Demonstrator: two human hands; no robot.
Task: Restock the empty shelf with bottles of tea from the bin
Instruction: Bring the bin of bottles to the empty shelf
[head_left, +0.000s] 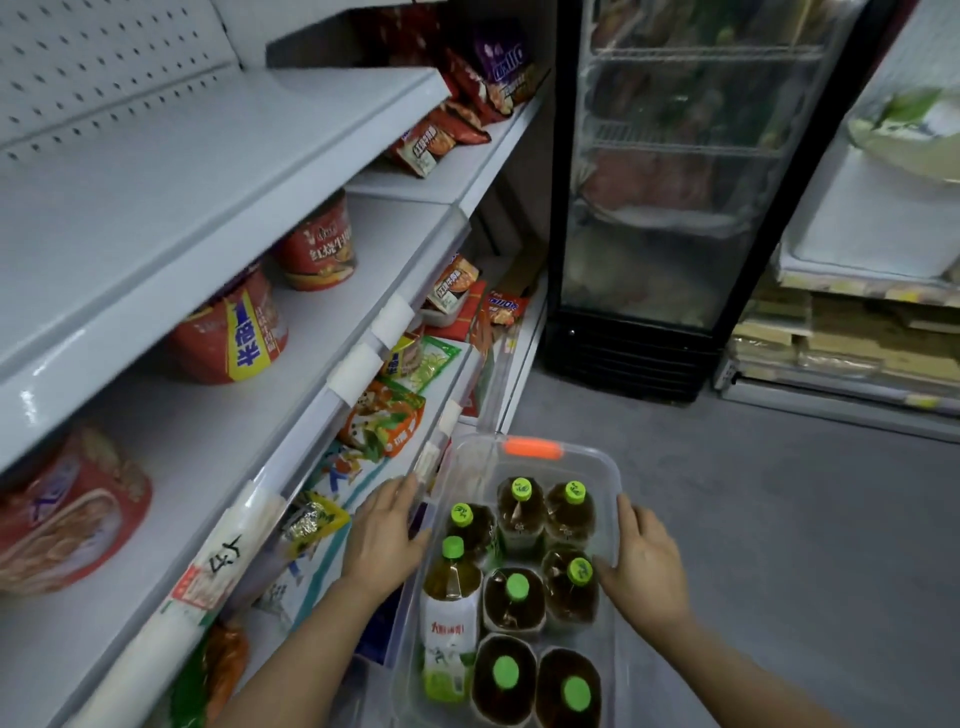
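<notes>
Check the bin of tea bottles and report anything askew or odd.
One bottle at the bin's left side leans over, showing its label, while the others stand upright with only green caps facing up. No spill or damage shows.

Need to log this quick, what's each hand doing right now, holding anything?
Left hand: open, fingers resting on the left rim of the clear bin, holding no bottle.
Right hand: open, resting against the bin's right rim, holding no bottle.
</notes>
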